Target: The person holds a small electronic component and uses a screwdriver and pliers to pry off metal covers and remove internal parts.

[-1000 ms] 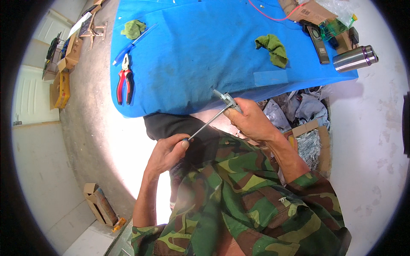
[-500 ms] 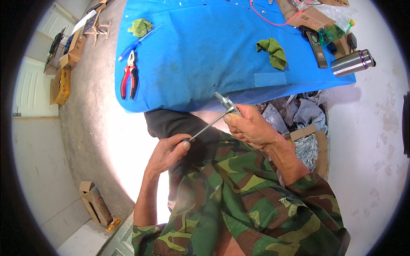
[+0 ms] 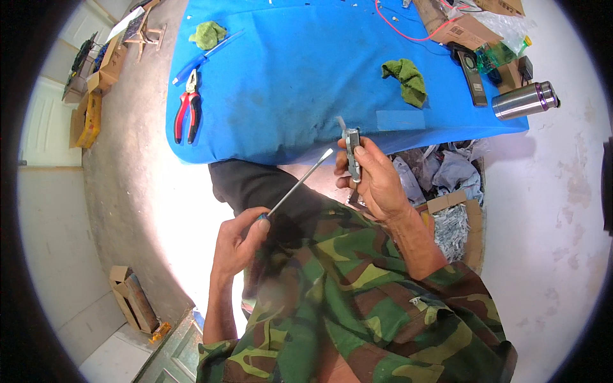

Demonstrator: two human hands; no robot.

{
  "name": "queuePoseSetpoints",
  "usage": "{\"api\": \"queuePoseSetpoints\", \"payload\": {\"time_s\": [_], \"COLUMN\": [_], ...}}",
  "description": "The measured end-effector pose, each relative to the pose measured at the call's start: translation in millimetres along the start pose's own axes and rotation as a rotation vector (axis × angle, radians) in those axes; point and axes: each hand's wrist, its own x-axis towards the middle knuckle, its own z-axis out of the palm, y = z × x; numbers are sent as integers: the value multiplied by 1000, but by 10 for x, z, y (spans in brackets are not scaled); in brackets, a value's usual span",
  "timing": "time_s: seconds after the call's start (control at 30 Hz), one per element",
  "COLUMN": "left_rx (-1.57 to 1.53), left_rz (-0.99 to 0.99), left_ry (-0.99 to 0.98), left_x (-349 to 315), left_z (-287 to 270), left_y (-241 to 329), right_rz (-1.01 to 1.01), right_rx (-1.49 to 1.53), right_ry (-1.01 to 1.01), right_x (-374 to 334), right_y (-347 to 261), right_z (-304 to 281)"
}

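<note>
My left hand (image 3: 236,242) is closed round the handle of a flat-blade screwdriver (image 3: 297,186). Only a bit of the blue handle shows; the long steel shaft slants up to the right, its flat tip apart from the other hand. In my right hand (image 3: 381,182), held upright above my lap, is a small grey metal part (image 3: 352,153) of blocky shape. A thin piece sticks out of its top, and its exact kind cannot be made out. My right thumb lies against its side, with the fingers partly hidden behind it.
A blue-covered table (image 3: 287,89) stands ahead. Red-handled pliers (image 3: 187,108), a blue screwdriver (image 3: 198,62) and green cloths (image 3: 406,82) lie on it. A steel flask (image 3: 525,101) is at its right edge. Below stands a carton (image 3: 474,236) of shredded silvery material.
The screwdriver tip has come away from the metal part. My right hand has turned the part upright and moved slightly right; my left hand has shifted a little left and down.
</note>
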Motion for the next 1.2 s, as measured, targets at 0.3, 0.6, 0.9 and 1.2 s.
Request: {"api": "queuePoseSetpoints", "payload": {"time_s": [0.3,0.6,0.9,1.2], "left_rx": [9,145,213,238], "left_rz": [-41,-3,-12,-4], "left_ry": [15,-10,42,58], "left_x": [-145,-217,-170,-98], "left_z": [179,273,322,353], "left_y": [151,301,346,390], "right_rz": [-197,-200,-302,-358], "right_rx": [-65,66,82,73], "right_ry": [225,225,299,293], "right_x": [33,9,71,130], "right_y": [23,73,246,352], "right_z": [-149,-113,-56,-58]}}
